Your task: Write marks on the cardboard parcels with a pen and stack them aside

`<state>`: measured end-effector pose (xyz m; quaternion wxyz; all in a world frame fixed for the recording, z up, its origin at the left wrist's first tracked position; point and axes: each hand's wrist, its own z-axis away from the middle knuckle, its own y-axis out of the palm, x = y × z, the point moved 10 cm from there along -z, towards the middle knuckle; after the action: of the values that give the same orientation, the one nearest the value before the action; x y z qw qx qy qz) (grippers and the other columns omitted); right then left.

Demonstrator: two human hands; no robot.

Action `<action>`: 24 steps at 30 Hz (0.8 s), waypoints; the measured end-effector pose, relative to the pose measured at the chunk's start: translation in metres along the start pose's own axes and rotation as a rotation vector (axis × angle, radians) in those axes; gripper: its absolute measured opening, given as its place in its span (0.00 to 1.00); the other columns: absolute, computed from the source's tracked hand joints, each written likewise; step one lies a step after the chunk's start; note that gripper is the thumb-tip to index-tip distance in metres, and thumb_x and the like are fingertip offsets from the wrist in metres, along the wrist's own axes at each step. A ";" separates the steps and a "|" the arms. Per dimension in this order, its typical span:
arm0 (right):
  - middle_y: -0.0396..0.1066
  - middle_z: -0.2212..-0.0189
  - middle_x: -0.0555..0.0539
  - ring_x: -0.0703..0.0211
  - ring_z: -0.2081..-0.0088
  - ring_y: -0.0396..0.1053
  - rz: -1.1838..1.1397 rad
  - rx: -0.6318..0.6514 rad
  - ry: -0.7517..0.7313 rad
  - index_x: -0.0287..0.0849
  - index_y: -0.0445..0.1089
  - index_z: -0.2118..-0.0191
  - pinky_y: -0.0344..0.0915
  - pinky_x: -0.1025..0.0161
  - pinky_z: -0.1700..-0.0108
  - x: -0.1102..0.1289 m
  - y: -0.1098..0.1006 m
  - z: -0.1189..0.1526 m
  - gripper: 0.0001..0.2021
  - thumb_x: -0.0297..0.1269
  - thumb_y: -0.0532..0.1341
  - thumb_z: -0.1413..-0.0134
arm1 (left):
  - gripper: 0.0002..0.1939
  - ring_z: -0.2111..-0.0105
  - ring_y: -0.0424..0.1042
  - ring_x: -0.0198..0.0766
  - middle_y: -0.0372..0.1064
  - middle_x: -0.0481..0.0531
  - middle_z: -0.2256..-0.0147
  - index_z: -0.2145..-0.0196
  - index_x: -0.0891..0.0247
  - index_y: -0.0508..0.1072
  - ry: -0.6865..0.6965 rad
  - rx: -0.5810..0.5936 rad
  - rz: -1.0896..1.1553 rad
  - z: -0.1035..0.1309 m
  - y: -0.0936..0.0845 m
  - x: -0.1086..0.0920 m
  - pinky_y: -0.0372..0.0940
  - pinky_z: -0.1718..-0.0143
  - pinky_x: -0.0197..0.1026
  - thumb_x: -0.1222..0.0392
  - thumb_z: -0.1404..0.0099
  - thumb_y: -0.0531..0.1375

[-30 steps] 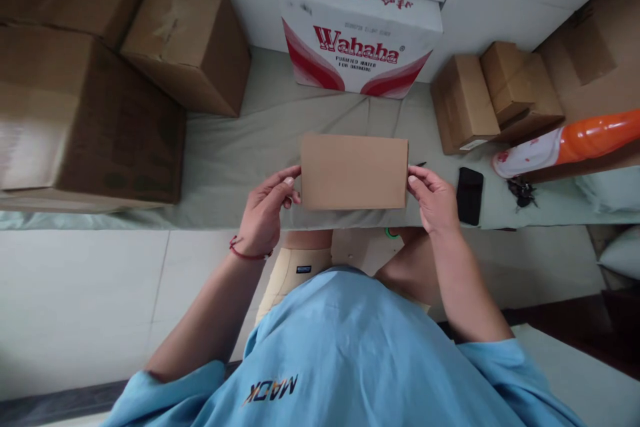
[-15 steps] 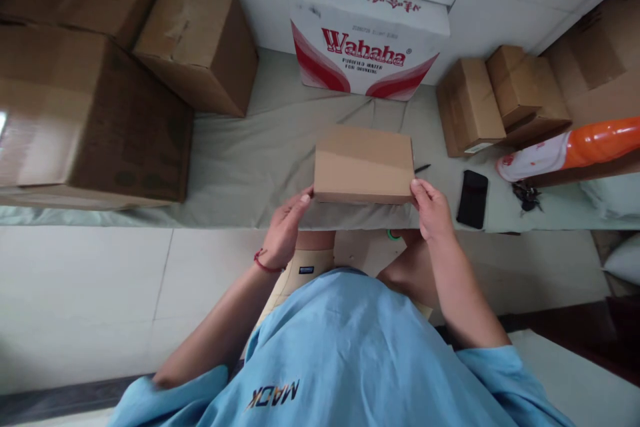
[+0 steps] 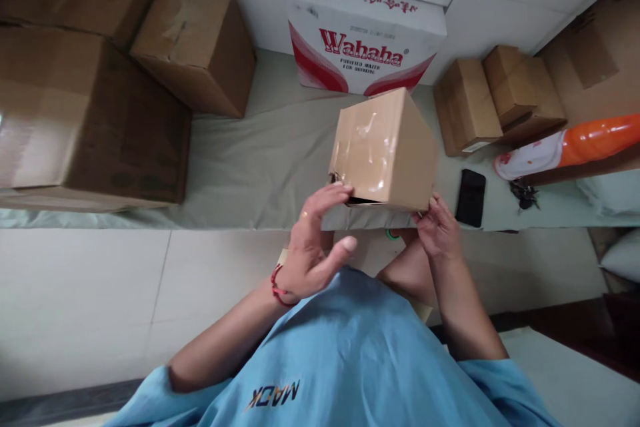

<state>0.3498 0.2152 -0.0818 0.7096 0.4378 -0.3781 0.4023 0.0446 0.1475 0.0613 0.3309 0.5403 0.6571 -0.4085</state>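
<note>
A small brown cardboard box is turned at an angle over the cloth-covered surface, shiny tape showing on its near face. Along its lower edge a dark gap shows, and the left corner looks torn or bent. My right hand pinches the box at its lower right corner. With thumb and fingers spread apart, my left hand touches the lower left edge with its fingertips and does not grip it.
Behind the box stands a white-and-red Wahaha carton. Larger cardboard boxes fill the left, smaller boxes the right. A black phone, keys and an orange-and-white cylinder lie at the right.
The box has been turned and tilted, so its taped face and a side now show. My left hand has let go and opened; my right hand has shifted slightly along with the box.
</note>
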 end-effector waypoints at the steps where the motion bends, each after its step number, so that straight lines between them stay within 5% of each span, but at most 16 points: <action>1: 0.81 0.52 0.55 0.63 0.54 0.78 0.012 0.021 -0.019 0.56 0.80 0.53 0.76 0.64 0.55 0.003 0.004 0.007 0.16 0.45 0.77 0.48 | 0.32 0.31 0.69 0.55 0.72 0.62 0.35 0.27 0.54 0.65 -0.092 -0.050 0.040 0.002 -0.009 0.010 0.61 0.26 0.61 0.46 0.23 0.62; 5: 0.79 0.47 0.54 0.60 0.51 0.77 0.106 0.098 -0.091 0.59 0.78 0.48 0.77 0.59 0.48 0.015 0.023 0.030 0.19 0.44 0.76 0.45 | 0.44 0.43 0.77 0.54 0.78 0.59 0.45 0.25 0.56 0.64 -0.415 -0.168 0.075 0.012 -0.036 0.042 0.65 0.30 0.58 0.30 0.29 0.62; 11: 0.78 0.54 0.52 0.56 0.57 0.75 0.221 0.207 -0.187 0.56 0.75 0.51 0.78 0.53 0.51 0.024 0.034 0.043 0.20 0.44 0.76 0.48 | 0.41 0.36 0.72 0.53 0.69 0.60 0.32 0.29 0.51 0.68 -0.536 -0.147 0.150 0.028 -0.045 0.064 0.71 0.36 0.50 0.42 0.35 0.74; 14: 0.79 0.53 0.50 0.54 0.56 0.77 0.172 0.158 -0.213 0.58 0.77 0.49 0.78 0.54 0.53 0.032 0.027 0.048 0.21 0.48 0.75 0.50 | 0.39 0.34 0.70 0.55 0.70 0.60 0.33 0.31 0.50 0.71 -0.468 -0.156 0.112 0.033 -0.054 0.065 0.71 0.34 0.54 0.43 0.35 0.75; 20: 0.80 0.42 0.43 0.41 0.36 0.76 0.073 0.084 -0.013 0.55 0.79 0.41 0.74 0.40 0.37 0.026 0.027 0.054 0.35 0.74 0.54 0.36 | 0.33 0.29 0.67 0.54 0.68 0.55 0.29 0.30 0.38 0.72 -0.121 -0.018 -0.043 0.018 -0.046 0.028 0.66 0.28 0.57 0.53 0.30 0.72; 24: 0.78 0.37 0.46 0.44 0.35 0.75 0.080 0.109 0.103 0.57 0.78 0.37 0.73 0.41 0.35 0.012 0.022 0.057 0.33 0.72 0.56 0.34 | 0.30 0.25 0.62 0.54 0.63 0.51 0.25 0.29 0.37 0.70 -0.043 0.084 0.004 0.007 -0.039 0.008 0.56 0.22 0.61 0.54 0.25 0.66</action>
<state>0.3246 0.1715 -0.0449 0.6866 0.4390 -0.3360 0.4722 0.0051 0.1416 0.0578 0.3230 0.5460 0.6309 -0.4466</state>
